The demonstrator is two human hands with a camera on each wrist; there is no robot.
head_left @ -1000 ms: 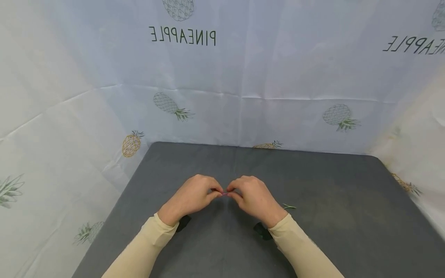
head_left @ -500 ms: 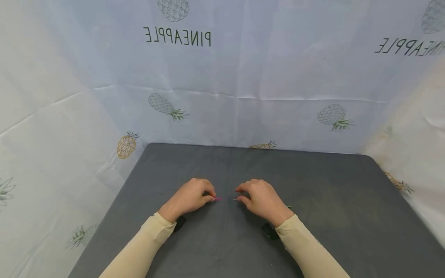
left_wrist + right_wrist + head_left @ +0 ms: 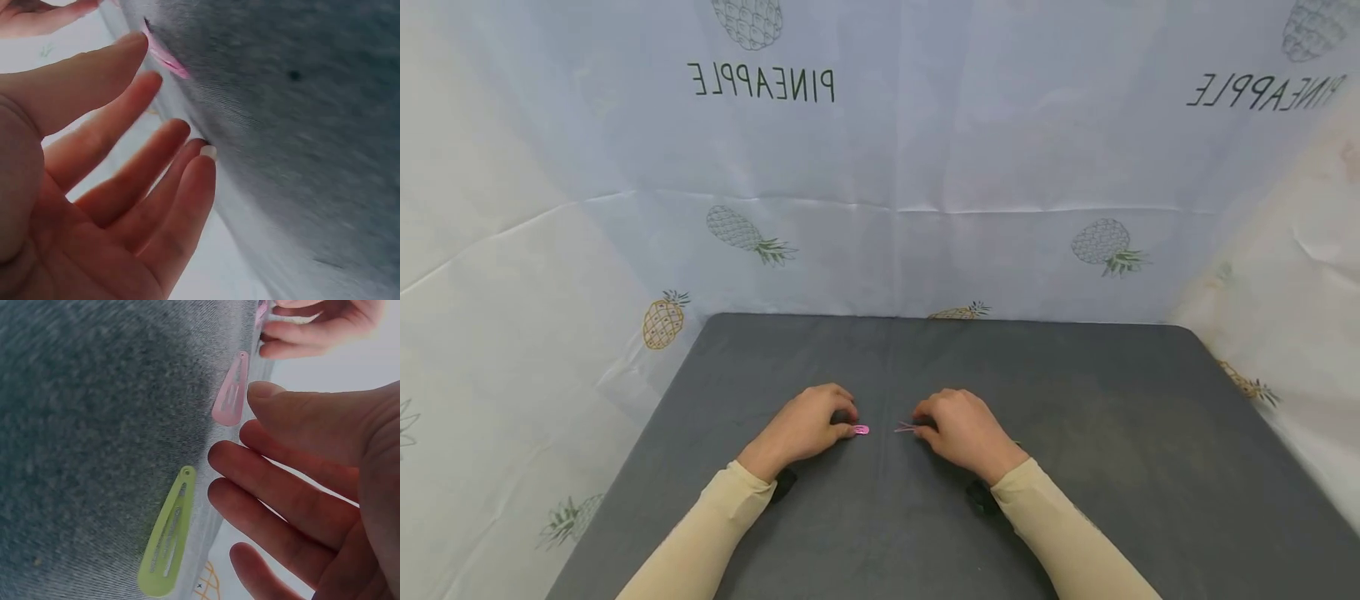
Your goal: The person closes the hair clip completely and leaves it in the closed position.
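At the table's middle, a bright pink snap hair clip (image 3: 861, 430) lies by the thumb tip of my left hand (image 3: 805, 425). In the left wrist view, the pink clip (image 3: 167, 61) shows just beyond the thumb, with the fingers loosely bent and apart. My right hand (image 3: 962, 429) is across from it, a gap between thumb and forefinger. Close to its thumb is a pale pink snap hair clip (image 3: 231, 394), wide end toward the fingertips. A green snap hair clip (image 3: 167, 540) lies on the table beside the right fingers, mostly hidden in the head view.
A dark grey table (image 3: 1112, 417) spreads under both hands. White curtains (image 3: 925, 150) with pineapple prints surround its back and sides. Black devices sit under the left wrist (image 3: 784, 483) and right wrist (image 3: 981, 497).
The hands were together on a pink piece, then parted left and right. The bright pink clip went with the left hand, the pale one with the right. Thumbs and forefingers have since spread.
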